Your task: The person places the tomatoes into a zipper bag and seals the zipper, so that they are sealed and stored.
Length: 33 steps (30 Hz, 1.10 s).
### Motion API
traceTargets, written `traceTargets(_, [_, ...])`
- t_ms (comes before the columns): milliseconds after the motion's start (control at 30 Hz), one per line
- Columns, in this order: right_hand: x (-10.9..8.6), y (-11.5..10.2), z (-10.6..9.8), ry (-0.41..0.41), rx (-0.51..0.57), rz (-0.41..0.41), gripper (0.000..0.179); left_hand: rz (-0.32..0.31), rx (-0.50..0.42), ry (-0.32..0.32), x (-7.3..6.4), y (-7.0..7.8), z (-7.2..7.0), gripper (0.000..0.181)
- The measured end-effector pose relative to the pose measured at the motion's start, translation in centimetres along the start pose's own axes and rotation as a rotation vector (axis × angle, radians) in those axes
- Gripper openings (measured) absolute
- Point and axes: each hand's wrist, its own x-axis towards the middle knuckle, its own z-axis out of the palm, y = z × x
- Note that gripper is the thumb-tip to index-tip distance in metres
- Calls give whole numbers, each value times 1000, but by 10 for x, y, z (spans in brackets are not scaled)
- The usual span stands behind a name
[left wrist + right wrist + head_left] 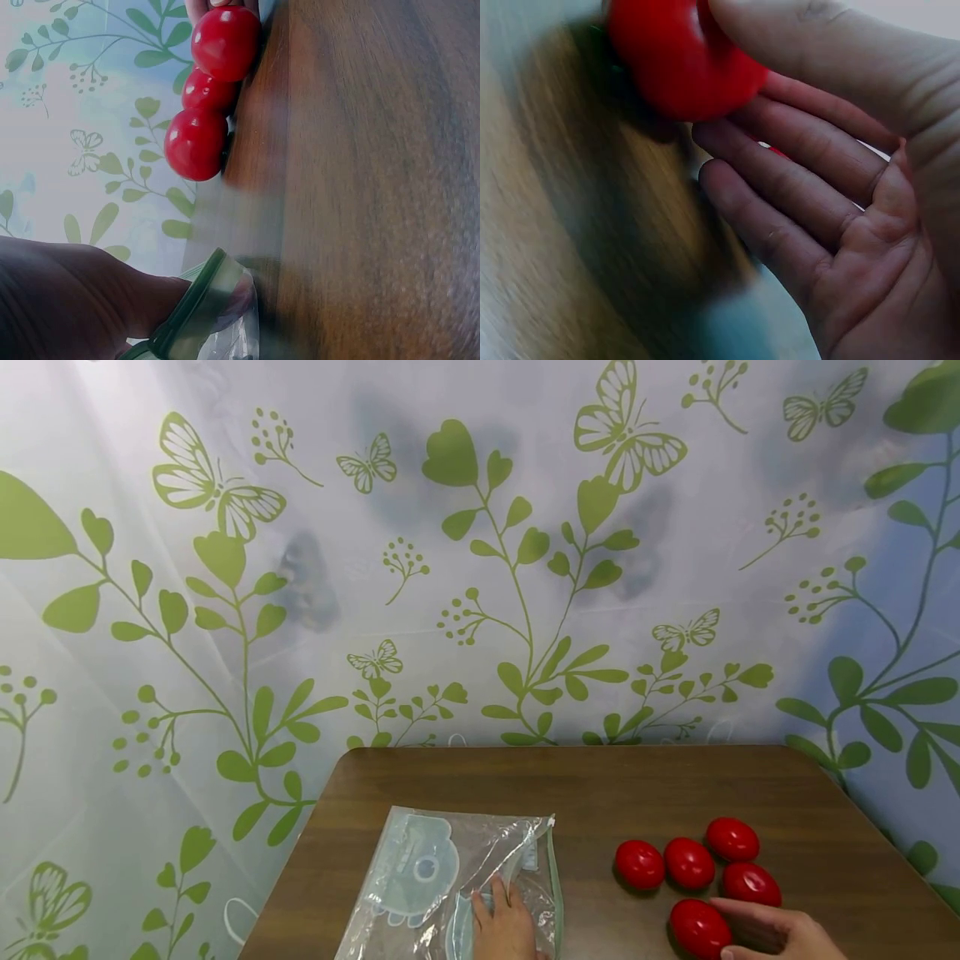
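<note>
My left hand [506, 928] lies over the green-edged side of a clear plastic zip bag [480, 847] printed with pale blue cartoon shapes. In the left wrist view the thumb reaches inside the bag's mouth behind the green zip strip [187, 304], so the hand pinches the upper layer and the mouth gapes. At the right, my right hand [783, 931] holds a shiny red egg-shaped ball [699, 929] between thumb and fingers. The right wrist view shows this red ball [682, 64] blurred, the lower fingers stretched out beneath it. Several matching red balls [689, 863] sit just beyond that hand.
A brown wooden table [600, 785] carries everything. Behind it hangs a pale curtain [480, 585] with green butterflies and leaves. Bare wood lies between the bag's zip side and the red balls.
</note>
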Motion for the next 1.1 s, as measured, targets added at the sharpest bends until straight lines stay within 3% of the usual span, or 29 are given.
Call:
traceTargets(400, [9, 1, 6, -48, 12, -43, 69, 9, 14, 13, 1, -1, 2, 102])
traceTargets(700, [6, -7, 11, -1, -16, -20, 70, 18, 18, 0, 1, 0, 2, 100])
traceTargets(1100, [11, -3, 6, -65, 25, -37, 69, 9, 29, 15, 1, 1, 2, 99])
